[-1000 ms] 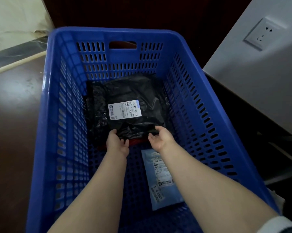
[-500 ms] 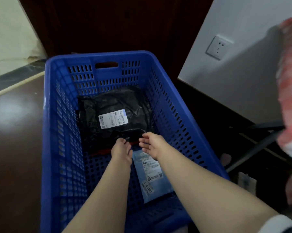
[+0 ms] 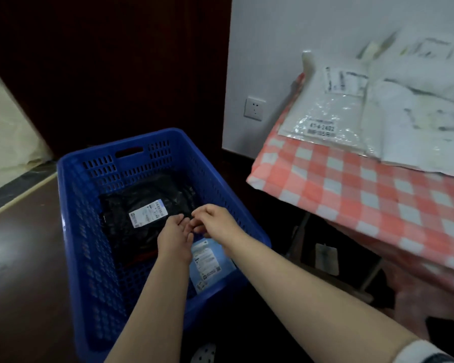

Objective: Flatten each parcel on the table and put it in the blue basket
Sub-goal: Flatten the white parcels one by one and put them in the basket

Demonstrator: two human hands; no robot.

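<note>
A blue basket (image 3: 71,231) stands on the dark floor. Inside it lies a black parcel (image 3: 131,197) with a white label, and nearer me a light blue parcel (image 3: 210,260). My left hand (image 3: 175,239) and my right hand (image 3: 215,221) hover side by side above the basket, over the near edge of the black parcel. Both have loosely curled fingers and hold nothing. On the table (image 3: 351,189) at the right lie a white parcel (image 3: 325,111) under clear wrap and more white parcels (image 3: 417,121) beside it.
The table has a red and white checked cloth and metal legs below. A white wall with a socket (image 3: 254,108) stands behind the basket's right side. Dark wood panelling lies beyond the basket, and dark floor to the left.
Both hands have let go of the black parcel and lifted back from it. My view has swung right and back, bringing the table and its white parcels into sight.
</note>
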